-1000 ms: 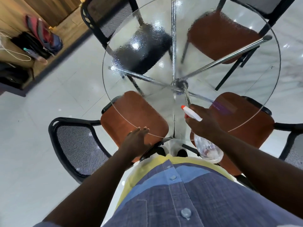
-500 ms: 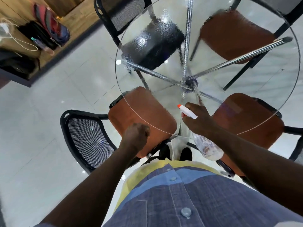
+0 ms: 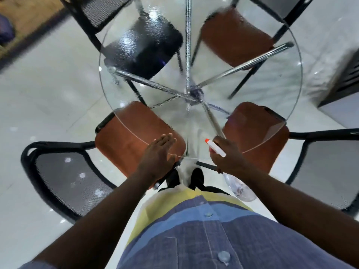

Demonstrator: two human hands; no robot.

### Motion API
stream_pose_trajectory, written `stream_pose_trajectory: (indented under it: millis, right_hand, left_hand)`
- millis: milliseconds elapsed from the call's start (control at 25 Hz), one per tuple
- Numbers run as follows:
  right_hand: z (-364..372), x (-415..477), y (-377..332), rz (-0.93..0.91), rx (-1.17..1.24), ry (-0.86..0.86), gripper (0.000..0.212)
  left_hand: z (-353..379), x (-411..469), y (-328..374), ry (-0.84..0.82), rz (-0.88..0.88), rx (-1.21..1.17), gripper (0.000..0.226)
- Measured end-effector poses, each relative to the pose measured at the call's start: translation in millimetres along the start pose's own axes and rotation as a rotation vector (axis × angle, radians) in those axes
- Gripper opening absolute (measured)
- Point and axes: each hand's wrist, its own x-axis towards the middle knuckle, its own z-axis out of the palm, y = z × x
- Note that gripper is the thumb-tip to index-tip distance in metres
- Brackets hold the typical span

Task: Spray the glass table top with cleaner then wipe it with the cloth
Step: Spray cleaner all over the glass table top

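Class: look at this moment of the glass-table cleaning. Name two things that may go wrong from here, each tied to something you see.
1. The spray bottle in the right hand points its nozzle towards the open left hand, so cleaner may hit skin rather than glass.
2. Droplets already cover the far part of the glass table top, and no cloth is in view; they may dry streaky.
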Motion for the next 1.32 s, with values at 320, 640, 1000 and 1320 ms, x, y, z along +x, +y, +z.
stream_pose_trajectory:
  millis: [320, 640, 1000, 1320]
  right_hand:
    - [-42.0, -65.4, 69.3, 0.31, -0.016, 0.242, 0.02]
    - [-82.1, -65.5, 126.9, 0.421, 0.251, 0.396, 0.02]
    - [-158.9, -17.5, 187.9, 0.209, 0.203, 0.311, 0.006]
    - [-187.9, 49.2, 174.4, -0.056, 0.151, 0.093, 0.009]
  left_hand:
    - [10.0, 49.5, 53.1, -0.137, 0.206, 0.079, 0.068]
    - [13.2, 96.9, 105.5, -0.184, 0.217, 0.21, 0.076]
    - [44.0, 117.5, 176.6, -0.222, 0.134, 0.324, 0.078]
    - [40.5, 117.8, 197.8, -0.1, 0.013, 0.268, 0.078]
